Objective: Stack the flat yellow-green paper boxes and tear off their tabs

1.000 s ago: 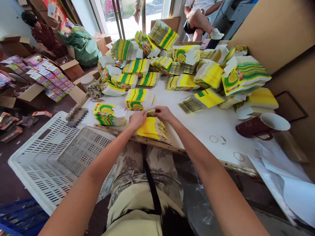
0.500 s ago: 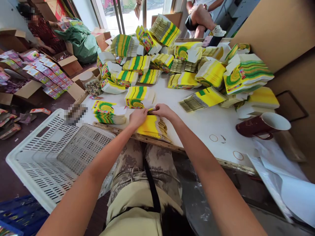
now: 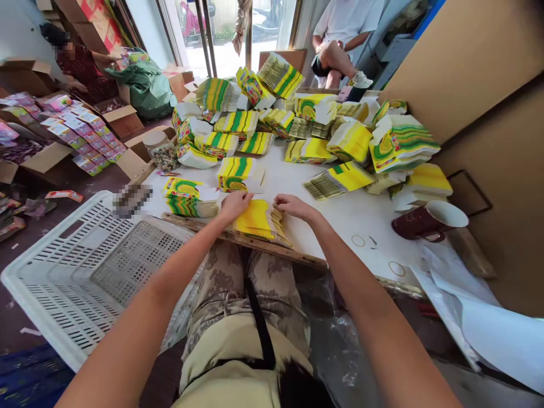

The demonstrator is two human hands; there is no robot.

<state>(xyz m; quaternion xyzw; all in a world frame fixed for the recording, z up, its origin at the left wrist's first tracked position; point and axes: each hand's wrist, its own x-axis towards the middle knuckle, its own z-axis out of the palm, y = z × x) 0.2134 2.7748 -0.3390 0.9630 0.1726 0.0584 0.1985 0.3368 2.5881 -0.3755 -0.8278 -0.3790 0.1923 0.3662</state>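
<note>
A fanned stack of flat yellow cartons (image 3: 254,220) lies at the near edge of the table, its pale flap ends facing right. My left hand (image 3: 235,205) rests on the stack's far left corner, fingers curled closed against it. At the far right corner, my right hand (image 3: 294,205) has thumb and fingers pinched together at the flap ends; its fingertips are partly hidden. Just left of the stack lies a bundle of yellow and green printed cartons (image 3: 187,198). Beyond my left hand is another carton bundle (image 3: 238,173).
Many carton bundles (image 3: 238,122) are heaped across the back of the table. A maroon mug (image 3: 412,222) and rubber bands (image 3: 396,268) are at the right. A white plastic crate (image 3: 55,266) stands at the left, near a jar (image 3: 162,152). Two other people sit farther back.
My hands, which were close together above the stack with a thin folded piece between them, have moved apart to its two far corners. The view has shifted slightly.
</note>
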